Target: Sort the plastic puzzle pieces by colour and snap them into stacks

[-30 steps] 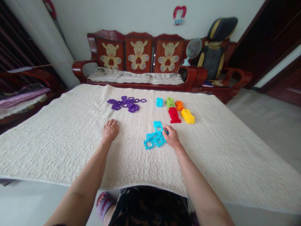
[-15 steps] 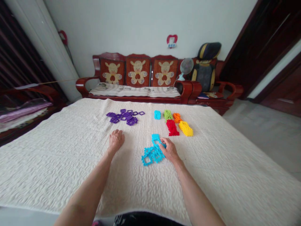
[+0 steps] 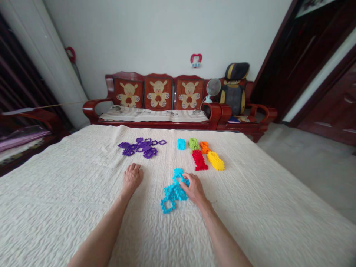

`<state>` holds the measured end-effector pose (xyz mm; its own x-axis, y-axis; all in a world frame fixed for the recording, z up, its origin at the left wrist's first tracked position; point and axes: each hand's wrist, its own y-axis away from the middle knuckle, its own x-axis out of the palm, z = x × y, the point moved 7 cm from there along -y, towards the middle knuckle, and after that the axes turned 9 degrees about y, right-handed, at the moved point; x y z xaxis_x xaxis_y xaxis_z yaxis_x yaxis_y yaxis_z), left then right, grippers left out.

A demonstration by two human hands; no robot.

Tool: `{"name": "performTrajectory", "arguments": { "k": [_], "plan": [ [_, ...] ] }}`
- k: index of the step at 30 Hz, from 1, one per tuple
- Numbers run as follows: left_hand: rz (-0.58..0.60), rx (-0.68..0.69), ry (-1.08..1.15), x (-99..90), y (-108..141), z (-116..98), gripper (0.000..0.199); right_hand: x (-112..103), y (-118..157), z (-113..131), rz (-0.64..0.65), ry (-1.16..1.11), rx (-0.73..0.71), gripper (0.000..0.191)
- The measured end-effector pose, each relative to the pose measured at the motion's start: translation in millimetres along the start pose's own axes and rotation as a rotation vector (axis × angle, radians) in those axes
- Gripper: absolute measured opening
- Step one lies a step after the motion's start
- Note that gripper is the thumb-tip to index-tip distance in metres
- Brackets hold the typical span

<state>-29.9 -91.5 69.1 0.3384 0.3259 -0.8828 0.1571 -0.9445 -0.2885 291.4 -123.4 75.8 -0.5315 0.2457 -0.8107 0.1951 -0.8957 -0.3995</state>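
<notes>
My right hand is on the right side of a loose heap of light-blue plastic building pieces, thumb and fingers closing on a piece. The heap has notched edges, and some pieces are open square frames; one frame lies at its near left end. My left hand rests palm down on the cloth with fingers slightly bent and nothing visible in it. Beyond it lies a spread of purple pieces of the same kind.
Behind the heap stand small stacks of notched pieces: light blue, green, orange, red and yellow. A cream quilted cloth covers the table. A wooden sofa and a small fan are behind.
The view has tilted up slightly, so everything sits lower. The near frame of the light-blue heap has shifted a little toward me. My left hand stays on the cloth.
</notes>
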Motion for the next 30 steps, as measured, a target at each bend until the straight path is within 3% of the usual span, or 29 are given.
{"name": "performTrajectory", "arguments": {
  "k": [8, 12, 17, 21, 30],
  "plan": [
    [-0.015, 0.009, 0.003, 0.4, -0.7, 1.3, 0.035, -0.5, -3.4, -3.7, -0.042, -0.044, 0.006, 0.023],
    [0.011, -0.009, -0.02, -4.0, -3.5, -1.2, 0.036, -5.7, -4.0, -7.1, -0.073, -0.208, 0.045, 0.023],
    [0.009, -0.048, -0.006, -8.3, -15.3, -5.1, 0.037, -12.2, -3.3, -31.9, -0.167, -0.527, 0.284, 0.039],
    [-0.02, -0.047, 0.023, -2.6, -20.1, -5.0, 0.036, -9.8, -4.8, -48.6, -0.145, -0.643, 0.391, 0.043],
    [-0.03, -0.023, 0.013, 2.5, -31.8, 8.8, 0.034, -6.9, -2.0, -30.0, -0.096, -0.273, 0.132, 0.027]
  ]
}}
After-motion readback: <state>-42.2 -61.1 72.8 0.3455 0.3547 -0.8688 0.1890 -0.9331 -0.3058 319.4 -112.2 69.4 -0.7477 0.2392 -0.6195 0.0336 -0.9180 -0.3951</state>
